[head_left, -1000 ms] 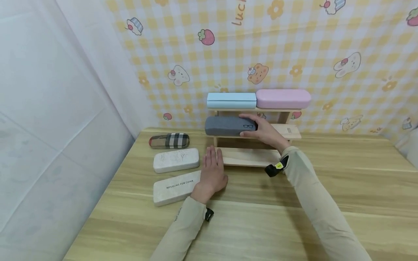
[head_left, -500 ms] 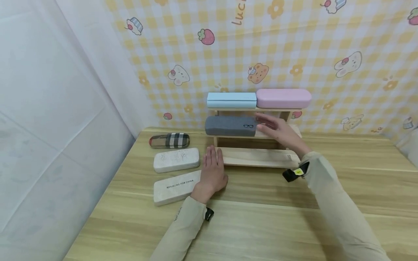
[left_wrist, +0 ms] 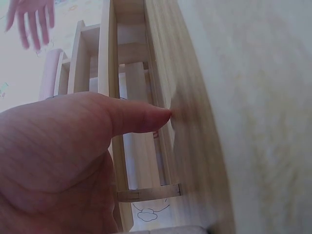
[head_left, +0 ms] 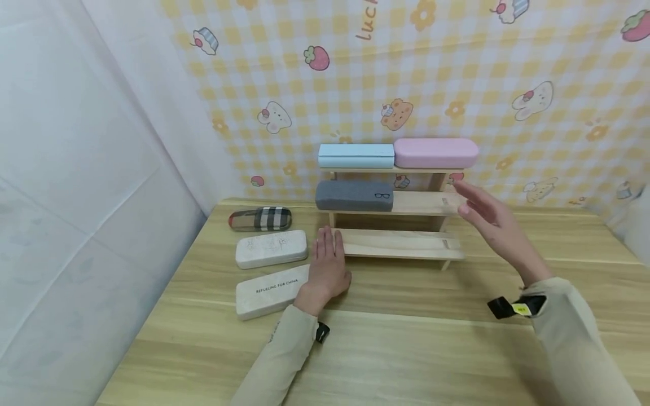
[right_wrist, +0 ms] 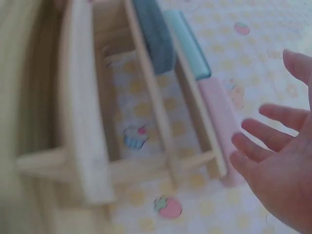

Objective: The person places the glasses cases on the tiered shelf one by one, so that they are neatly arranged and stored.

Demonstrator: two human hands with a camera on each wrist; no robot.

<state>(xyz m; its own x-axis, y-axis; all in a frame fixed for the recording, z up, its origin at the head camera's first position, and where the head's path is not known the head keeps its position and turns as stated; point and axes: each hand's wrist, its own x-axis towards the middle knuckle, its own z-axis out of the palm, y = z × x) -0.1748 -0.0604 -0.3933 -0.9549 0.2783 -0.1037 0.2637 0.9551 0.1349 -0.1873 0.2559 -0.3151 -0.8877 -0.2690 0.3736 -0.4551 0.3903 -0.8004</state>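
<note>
A three-tier wooden rack (head_left: pixel 401 242) stands against the patterned cloth. On its middle shelf, at the left, lies a grey-blue glasses case (head_left: pixel 354 195) with a small spectacles print. The top shelf bears a light blue glasses case (head_left: pixel 356 157) and a pink glasses case (head_left: pixel 435 153) end to end. My left hand (head_left: pixel 327 275) lies with straight fingers at the left end of the bottom shelf; its thumb tip meets the tabletop in the left wrist view. To the right of the rack, in the air, is my right hand (head_left: pixel 492 228), fingers spread and holding nothing.
Left of the rack lie a plaid glasses case (head_left: pixel 260 219), a white glasses case (head_left: pixel 271 249) and a white case with printed lettering (head_left: pixel 271 292), partly behind my left hand. A pale wall (head_left: pixel 96 186) borders the table (head_left: pixel 406 355) on the left.
My right hand has let go of the grey-blue glasses case and moved right, away from the rack. The case stays on the middle shelf. My left hand keeps its place.
</note>
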